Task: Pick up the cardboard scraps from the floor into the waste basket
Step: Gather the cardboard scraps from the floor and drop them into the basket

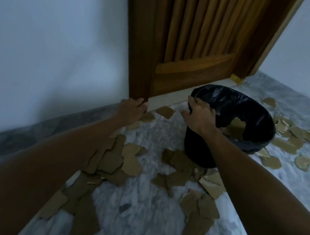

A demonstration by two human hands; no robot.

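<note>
Scrap (164,111): lies between my open left hand (131,108) and right hand (198,113) gripping basket (263,137) rim; left nearer.

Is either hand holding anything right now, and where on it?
The right hand grips the near-left rim of the waste basket. The left hand holds nothing; it reaches toward scraps by the door.

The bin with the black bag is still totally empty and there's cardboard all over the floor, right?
Not quite. The head view shows the bin already has a few cardboard scraps inside its black bag. The rest is right: cardboard lies all over the floor.
</note>
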